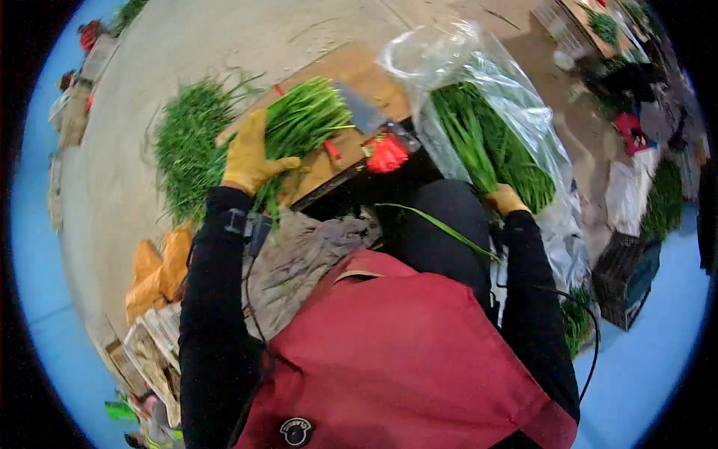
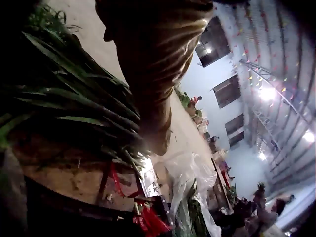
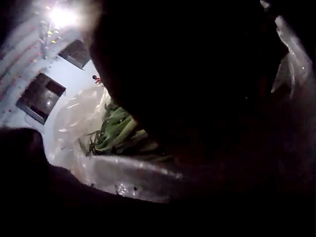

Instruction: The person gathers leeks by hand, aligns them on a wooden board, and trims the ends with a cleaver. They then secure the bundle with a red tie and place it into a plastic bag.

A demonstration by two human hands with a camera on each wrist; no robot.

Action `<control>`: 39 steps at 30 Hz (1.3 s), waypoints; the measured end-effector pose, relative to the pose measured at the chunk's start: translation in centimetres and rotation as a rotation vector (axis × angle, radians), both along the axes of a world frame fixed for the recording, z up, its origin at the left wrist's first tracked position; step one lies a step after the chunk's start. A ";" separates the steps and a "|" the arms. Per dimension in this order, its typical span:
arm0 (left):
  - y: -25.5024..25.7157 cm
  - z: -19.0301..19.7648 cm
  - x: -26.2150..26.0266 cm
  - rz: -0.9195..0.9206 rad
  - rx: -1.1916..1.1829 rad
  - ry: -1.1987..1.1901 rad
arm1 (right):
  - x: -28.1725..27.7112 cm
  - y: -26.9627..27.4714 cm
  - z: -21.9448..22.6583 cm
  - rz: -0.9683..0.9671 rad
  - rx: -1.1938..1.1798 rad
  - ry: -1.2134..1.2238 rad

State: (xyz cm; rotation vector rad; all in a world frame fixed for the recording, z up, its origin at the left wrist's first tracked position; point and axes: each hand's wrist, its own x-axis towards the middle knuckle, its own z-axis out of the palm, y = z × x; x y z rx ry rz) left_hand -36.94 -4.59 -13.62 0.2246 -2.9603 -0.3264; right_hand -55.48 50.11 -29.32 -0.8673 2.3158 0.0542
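My left hand (image 1: 253,156), in a yellow glove, rests against a bunch of green stalks (image 1: 310,108) on a wooden board, thumb spread to the right and fingers extended. In the left wrist view the gloved hand (image 2: 158,74) reaches down beside dark leaves (image 2: 74,94). My right hand (image 1: 507,199), also gloved, grips the pale lower end of a green bunch (image 1: 467,127) inside a clear plastic bag (image 1: 523,105). The right wrist view is mostly dark; leaves (image 3: 118,131) show within the plastic (image 3: 79,116), and the hand's fingers cannot be made out.
Loose greens (image 1: 187,142) lie left of the wooden board (image 1: 374,75). Red ties (image 1: 386,153) and a flat metal piece (image 1: 359,112) sit at the board's right end. A long leaf (image 1: 441,228) crosses the person's leg. A dark crate (image 1: 624,277) stands at right.
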 end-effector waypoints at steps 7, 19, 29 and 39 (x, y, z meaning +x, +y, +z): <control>1.0 3.5 1.8 0.080 0.034 -0.042 | 0.8 -1.9 11.0 -0.696 -0.374 -0.167; 3.5 5.1 2.9 0.038 0.189 -0.009 | 0.9 -1.8 8.2 -0.448 -0.183 -0.327; 4.0 5.2 3.4 -0.053 0.284 0.019 | -0.3 3.6 19.0 -0.845 -0.418 -0.385; 13.6 10.4 -0.1 -0.247 0.761 -0.194 | 1.7 12.5 25.8 -0.832 -1.026 -0.436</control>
